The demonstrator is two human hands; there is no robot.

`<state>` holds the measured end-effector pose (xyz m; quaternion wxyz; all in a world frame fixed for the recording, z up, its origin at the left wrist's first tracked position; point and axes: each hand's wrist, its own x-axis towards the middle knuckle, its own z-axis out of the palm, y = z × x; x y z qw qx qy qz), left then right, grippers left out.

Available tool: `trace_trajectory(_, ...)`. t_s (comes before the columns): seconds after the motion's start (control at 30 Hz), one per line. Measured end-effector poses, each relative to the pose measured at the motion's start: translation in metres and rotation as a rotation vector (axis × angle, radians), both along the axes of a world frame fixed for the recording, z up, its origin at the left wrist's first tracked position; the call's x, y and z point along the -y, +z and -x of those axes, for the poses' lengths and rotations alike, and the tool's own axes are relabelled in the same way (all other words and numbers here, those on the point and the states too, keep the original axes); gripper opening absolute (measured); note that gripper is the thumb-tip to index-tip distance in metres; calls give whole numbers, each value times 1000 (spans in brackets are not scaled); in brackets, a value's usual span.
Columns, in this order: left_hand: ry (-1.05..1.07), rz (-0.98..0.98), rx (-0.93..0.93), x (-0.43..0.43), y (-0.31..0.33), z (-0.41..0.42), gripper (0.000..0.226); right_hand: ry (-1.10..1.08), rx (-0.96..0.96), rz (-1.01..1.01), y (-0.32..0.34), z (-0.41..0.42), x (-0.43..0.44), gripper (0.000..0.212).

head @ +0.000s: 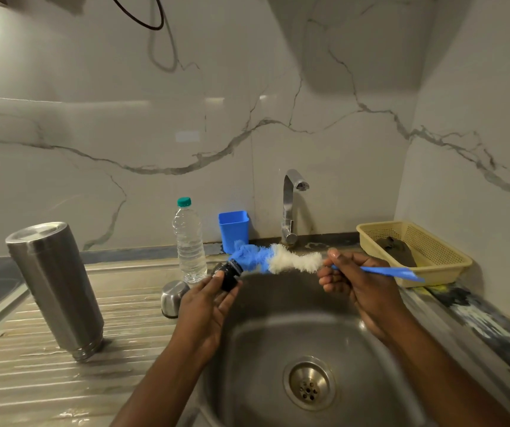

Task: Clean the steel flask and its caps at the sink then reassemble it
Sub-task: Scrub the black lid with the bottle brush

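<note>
The steel flask (55,288) stands upside down on the ribbed draining board (32,365) at the left. A small steel cap (172,296) lies mouth down on the board beside the basin. My left hand (207,306) is shut on the black inner cap (230,274), held above the sink's left rim. My right hand (352,283) grips the blue handle of a bottle brush (278,257). The brush's blue and white bristles lie level over the basin, and their blue tip touches the black cap.
The steel sink basin (278,334) with its drain (309,385) lies below my hands. The tap (290,204) stands behind it, with no water running. A clear water bottle (189,241), a blue cup (234,229) and a yellow basket (413,251) line the back.
</note>
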<state>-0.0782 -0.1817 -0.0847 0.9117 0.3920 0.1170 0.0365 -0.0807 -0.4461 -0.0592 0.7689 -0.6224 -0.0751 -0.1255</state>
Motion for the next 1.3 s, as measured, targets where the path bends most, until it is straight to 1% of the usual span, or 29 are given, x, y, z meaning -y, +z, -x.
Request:
trace_trajectory(0.07,46,-35,-9,-4,0,0,21,-45,39,63,11,-2,-3,30)
trace_trajectory(0.13,79,-77,-11,-7,-1,-1,21,-44,86,141,29,-4,-9,28)
trace_trajectory(0.2,100,-101,3,-9,-1,-1,18,-39,134,227,55,-9,-17,28)
trace_trajectory(0.27,110,-108,11,-10,0,-2,19,-49,165,337,90,-18,-26,27)
trace_trajectory(0.33,116,-107,9,-11,1,-2,24,-64,171,398,124,-33,-36,27)
trace_trajectory(0.43,126,-106,2,-11,1,-3,25,-97,169,461,164,-63,-54,28)
trace_trajectory(0.57,123,-110,1,-9,1,-2,32,-105,107,515,194,-108,-83,28)
trace_trajectory(0.87,103,-138,-1,-7,4,0,30,-128,-47,660,194,-172,-134,31)
trace_trajectory(0.97,92,-134,-8,-8,6,2,30,-112,-85,658,185,-185,-145,30)
trace_trajectory(1.13,75,-151,-14,-6,7,2,21,-90,-141,681,166,-201,-162,28)
trace_trajectory(1.3,74,-135,-23,-6,5,1,19,-62,-180,741,151,-206,-166,22)
